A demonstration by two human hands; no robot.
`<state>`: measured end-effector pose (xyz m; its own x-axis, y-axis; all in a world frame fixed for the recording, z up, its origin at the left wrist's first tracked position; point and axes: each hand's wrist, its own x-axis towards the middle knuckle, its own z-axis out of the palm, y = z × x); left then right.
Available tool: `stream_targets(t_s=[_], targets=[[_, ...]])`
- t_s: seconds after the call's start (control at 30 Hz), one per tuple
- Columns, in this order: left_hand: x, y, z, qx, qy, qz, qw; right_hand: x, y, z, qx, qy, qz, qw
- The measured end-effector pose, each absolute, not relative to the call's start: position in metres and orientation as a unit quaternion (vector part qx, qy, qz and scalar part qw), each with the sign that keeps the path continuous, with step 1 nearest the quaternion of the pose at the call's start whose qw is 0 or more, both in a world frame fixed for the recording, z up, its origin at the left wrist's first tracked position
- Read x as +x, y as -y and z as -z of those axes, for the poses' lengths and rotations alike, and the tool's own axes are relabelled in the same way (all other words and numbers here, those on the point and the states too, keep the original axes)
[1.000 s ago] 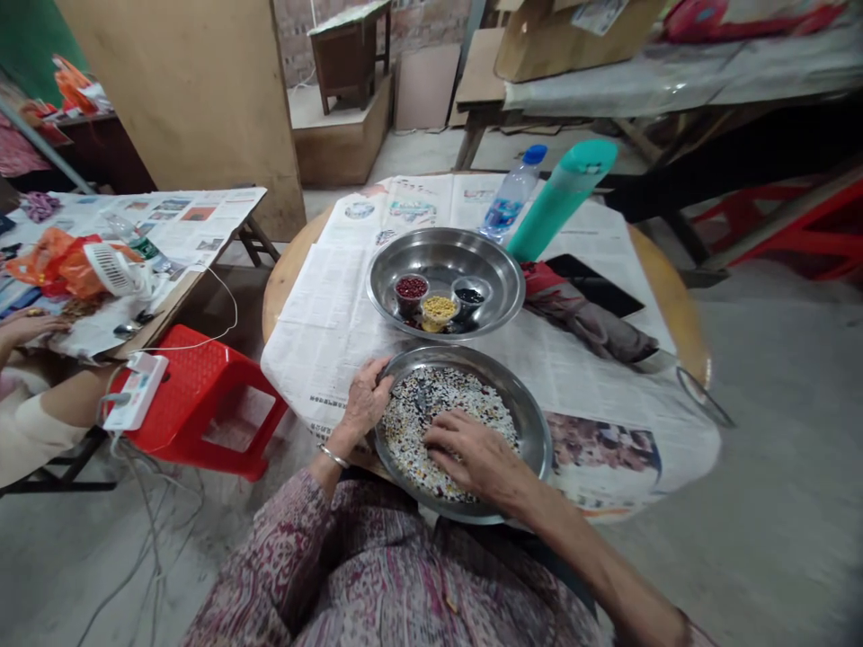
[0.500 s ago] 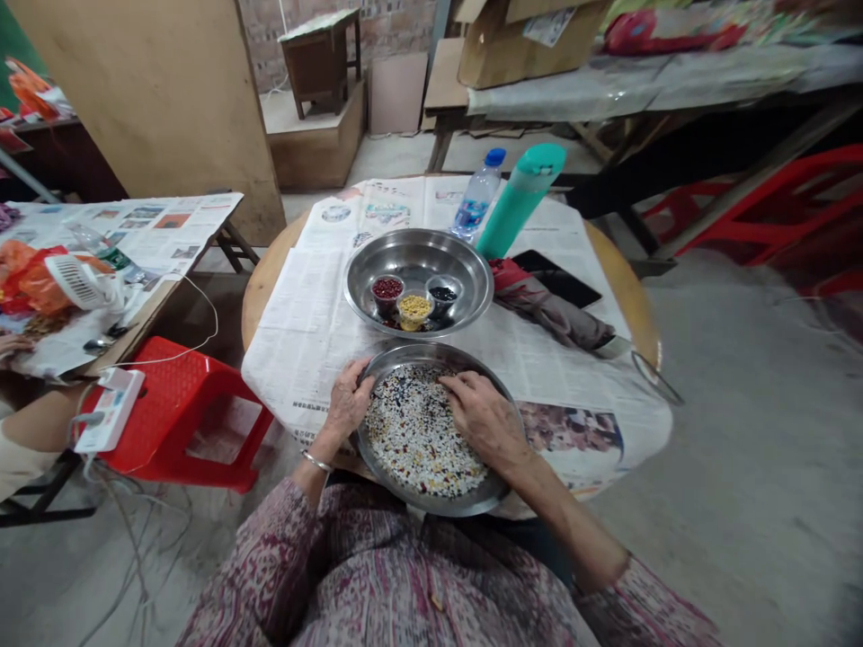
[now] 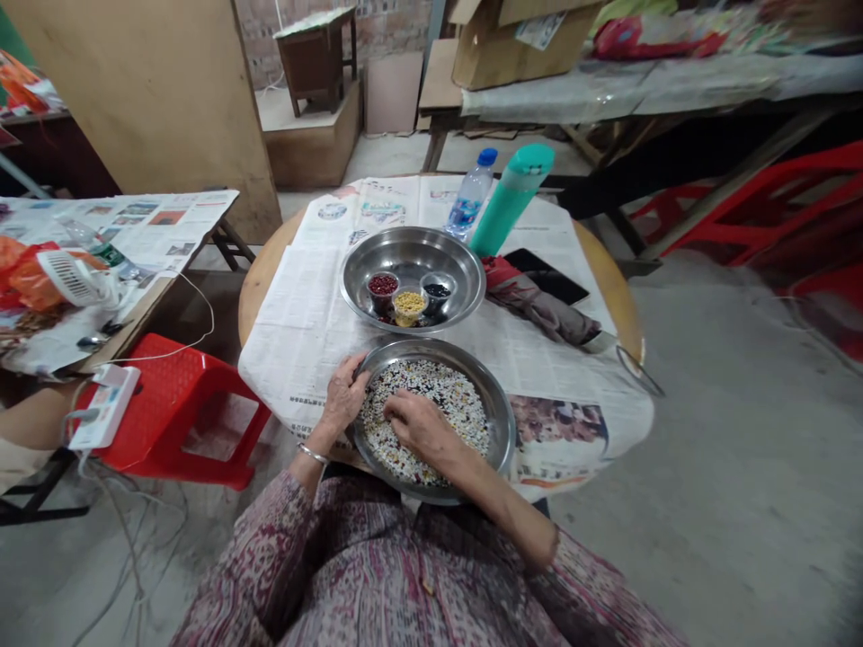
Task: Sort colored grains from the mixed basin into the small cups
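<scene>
My left hand (image 3: 345, 393) is closed on the left rim of the near metal basin (image 3: 507, 409), thumb on the inside. A layer of mixed white, black, yellow and dark red grains and beans (image 3: 451, 391) covers its bottom. Over the left middle of this layer, my right hand (image 3: 423, 431) has its fingers curled down and together at the grains; whatever is between the fingertips is hidden. Just beyond stands a second metal basin (image 3: 465, 270). Inside it are clear cups of red beans (image 3: 382, 286), yellow beans (image 3: 409, 304) and black beans (image 3: 438, 291).
A water bottle (image 3: 470, 196), a green bottle (image 3: 513, 199), a folded umbrella (image 3: 546, 310) and a dark flat object (image 3: 554, 277) lie or stand on the newspaper-covered round table (image 3: 273, 270). At left are a red stool (image 3: 162, 422), a power strip (image 3: 106, 409) and another person's leg (image 3: 37, 418).
My right hand has moved left across the grains, from the right side to the left middle, and its fingers have curled in more. My left hand stays on the rim.
</scene>
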<state>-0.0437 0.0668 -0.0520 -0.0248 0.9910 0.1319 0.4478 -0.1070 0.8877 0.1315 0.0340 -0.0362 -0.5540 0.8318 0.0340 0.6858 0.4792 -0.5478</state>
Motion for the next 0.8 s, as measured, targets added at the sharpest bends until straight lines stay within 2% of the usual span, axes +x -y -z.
stream_targets(t_s=[0.13, 0.3, 0.43, 0.63, 0.8], targets=[[-0.042, -0.066, 0.05, 0.621, -0.581, -0.415, 0.324, 0.148, -0.011, 0.027, -0.343, 0.894, -0.255, 0.135], [-0.041, -0.065, 0.049, 0.619, -0.589, -0.41, 0.319, 0.15, -0.004, 0.026, -0.284, 0.936, -0.177, 0.108], [-0.042, -0.064, 0.051, 0.618, -0.594, -0.408, 0.314, 0.145, -0.023, 0.036, -0.338, 0.926, -0.121, 0.119], [-0.04, -0.063, 0.051, 0.627, -0.589, -0.411, 0.302, 0.177, -0.037, 0.042, -0.493, 0.854, -0.029, 0.162], [-0.052, -0.052, 0.044, 0.646, -0.591, -0.417, 0.244, 0.214, -0.006, 0.041, -0.55, 0.826, -0.042, 0.12]])
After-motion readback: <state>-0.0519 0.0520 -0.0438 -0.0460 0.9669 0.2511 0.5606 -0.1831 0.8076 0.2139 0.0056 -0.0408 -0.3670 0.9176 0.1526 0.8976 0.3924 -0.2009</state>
